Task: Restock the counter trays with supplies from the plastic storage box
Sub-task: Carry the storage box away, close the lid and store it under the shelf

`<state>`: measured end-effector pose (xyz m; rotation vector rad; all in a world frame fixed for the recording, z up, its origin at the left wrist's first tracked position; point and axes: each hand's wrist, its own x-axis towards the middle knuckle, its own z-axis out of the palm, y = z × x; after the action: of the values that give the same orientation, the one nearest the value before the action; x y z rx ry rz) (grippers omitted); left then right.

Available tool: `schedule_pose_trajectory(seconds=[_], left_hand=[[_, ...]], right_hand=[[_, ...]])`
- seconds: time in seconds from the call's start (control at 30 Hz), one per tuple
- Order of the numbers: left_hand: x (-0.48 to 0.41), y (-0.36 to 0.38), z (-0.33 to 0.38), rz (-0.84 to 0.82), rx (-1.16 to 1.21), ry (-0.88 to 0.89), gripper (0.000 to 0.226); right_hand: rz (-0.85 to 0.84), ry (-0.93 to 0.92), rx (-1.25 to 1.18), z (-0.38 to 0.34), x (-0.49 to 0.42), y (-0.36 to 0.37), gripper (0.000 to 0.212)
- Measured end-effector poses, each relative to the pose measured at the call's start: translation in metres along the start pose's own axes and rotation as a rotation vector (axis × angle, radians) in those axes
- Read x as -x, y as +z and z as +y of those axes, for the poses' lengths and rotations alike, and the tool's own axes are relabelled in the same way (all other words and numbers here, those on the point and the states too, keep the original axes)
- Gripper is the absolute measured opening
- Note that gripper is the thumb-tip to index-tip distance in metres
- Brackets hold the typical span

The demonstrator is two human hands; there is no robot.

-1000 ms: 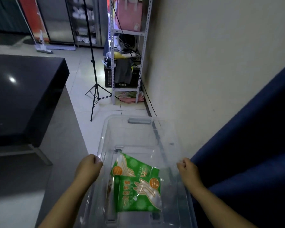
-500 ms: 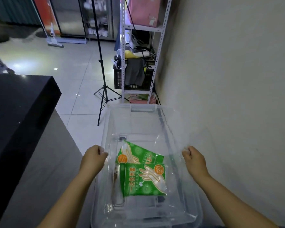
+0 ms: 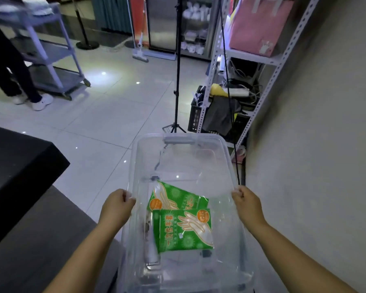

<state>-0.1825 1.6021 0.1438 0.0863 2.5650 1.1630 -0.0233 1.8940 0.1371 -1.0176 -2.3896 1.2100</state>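
A clear plastic storage box [image 3: 179,140] is held out in front of me above the tiled floor. My left hand [image 3: 116,205] grips its left rim and my right hand [image 3: 246,200] grips its right rim. Inside lie two green packets of disposable gloves [image 3: 184,229], one overlapping the other, and a slim whitish object [image 3: 149,240] along their left side. The far half of the box is bare.
A black counter corner [image 3: 19,166] juts in at the left. Ahead stand a tripod [image 3: 176,81] and a metal shelf rack [image 3: 251,66] by the right wall. A person's legs [image 3: 11,66] and a wheeled cart [image 3: 51,53] are at the far left.
The view has swung up and leftward with the box carried along. The blue surface at the right is gone, more floor shows, and the person and cart have come into view.
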Motion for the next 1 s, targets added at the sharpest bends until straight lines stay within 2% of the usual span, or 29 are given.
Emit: schedule_pose_trajectory(seconds=[0.27,0.5,0.63,0.73,0.9,1.0], left_hand=[[-0.101,-0.002,0.017,0.146,0.019,-0.097,0.015],[-0.223,-0.015,0.046,0.152,0.091,-0.142,0.015],[-0.299,-0.019,0.069,0.197,0.111,-0.189,0.007],[-0.347,-0.023,0.083,0.230,0.157,-0.231,0.005],[-0.429,-0.041,0.083,0.241,0.245,-0.274,0.011],[-0.470,-0.056,0.086,0.270,0.236,-0.296,0.007]], right_hand=[[-0.122,-0.050,0.025,-0.046,-0.135,0.052,0.041],[-0.111,-0.045,0.117,-0.091,-0.246,0.098,0.025],[-0.046,-0.053,0.175,-0.124,-0.305,0.121,0.033],[-0.027,-0.048,0.182,-0.139,-0.348,0.143,0.027],[-0.046,-0.055,0.124,-0.163,-0.430,0.191,0.024],[-0.108,-0.083,0.130,-0.185,-0.479,0.224,0.025]])
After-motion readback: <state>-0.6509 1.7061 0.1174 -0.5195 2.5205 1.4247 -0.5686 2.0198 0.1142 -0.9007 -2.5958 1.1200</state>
